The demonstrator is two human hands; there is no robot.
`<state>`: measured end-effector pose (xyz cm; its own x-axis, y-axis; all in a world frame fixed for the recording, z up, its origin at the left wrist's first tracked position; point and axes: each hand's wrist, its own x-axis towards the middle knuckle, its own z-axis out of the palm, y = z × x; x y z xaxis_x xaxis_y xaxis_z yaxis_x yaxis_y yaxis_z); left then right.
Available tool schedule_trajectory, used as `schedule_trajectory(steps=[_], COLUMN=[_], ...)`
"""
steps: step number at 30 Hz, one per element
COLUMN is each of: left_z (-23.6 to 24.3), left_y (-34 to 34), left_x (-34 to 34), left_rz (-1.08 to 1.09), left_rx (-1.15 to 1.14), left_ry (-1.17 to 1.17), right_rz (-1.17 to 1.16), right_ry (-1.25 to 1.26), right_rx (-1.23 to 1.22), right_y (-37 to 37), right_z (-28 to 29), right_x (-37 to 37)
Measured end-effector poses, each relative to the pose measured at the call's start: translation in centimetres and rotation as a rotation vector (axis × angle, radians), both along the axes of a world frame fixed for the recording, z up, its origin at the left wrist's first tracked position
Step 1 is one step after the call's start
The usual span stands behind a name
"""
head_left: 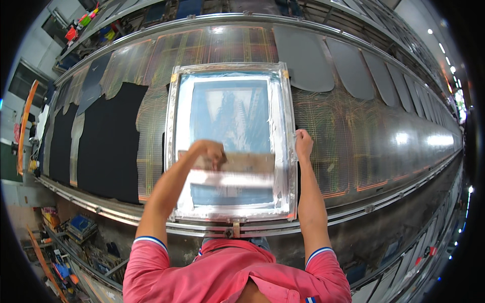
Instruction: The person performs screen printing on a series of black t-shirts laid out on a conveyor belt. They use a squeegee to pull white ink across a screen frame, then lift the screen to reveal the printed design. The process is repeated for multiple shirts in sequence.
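A screen printing frame (172, 116) with metal rails and a blue mesh (202, 111) lies flat on a long table in front of me. White tape or coating borders the mesh. My left hand (209, 151) is closed around the wooden handle of a wide squeegee (250, 163), which spans the near half of the mesh. A pale, shiny, motion-blurred band runs along the squeegee's near side. At the frame's right rail, my right hand (303, 144) is closed on the edge, its fingertips partly hidden. What lies beneath the frame is mostly covered.
Black fabric pieces (113, 141) lie on the table (333, 151) to the left. A row of grey cut pieces (305, 63) runs along its far right side. A metal rail (353, 214) borders the near edge. Shelves with trays (81, 224) stand below at the left.
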<state>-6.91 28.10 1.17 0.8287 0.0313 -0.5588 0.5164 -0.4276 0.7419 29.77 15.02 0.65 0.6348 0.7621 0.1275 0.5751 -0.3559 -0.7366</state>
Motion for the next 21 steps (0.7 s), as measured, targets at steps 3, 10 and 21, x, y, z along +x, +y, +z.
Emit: schedule_trajectory(steps=[3,10,21], left_z=[5.8,11.1,0.8], left_y=[8.6,16.9,-0.6], left_x=[5.0,8.9,8.9], left_rz=[0.220,0.647,0.776], left_rx=[0.554,1.117,1.090], left_ry=[0.053,-0.182,-0.287], right_rz=[0.037,-0.046,0.072], right_ry=[-0.061,0.007,-0.032], right_rx=[0.075,0.057,0.092], right_y=[-0.8,-4.8,-0.3], right_z=[0.0,2.0,-1.4], right_x=[2.6,-0.2,6.2])
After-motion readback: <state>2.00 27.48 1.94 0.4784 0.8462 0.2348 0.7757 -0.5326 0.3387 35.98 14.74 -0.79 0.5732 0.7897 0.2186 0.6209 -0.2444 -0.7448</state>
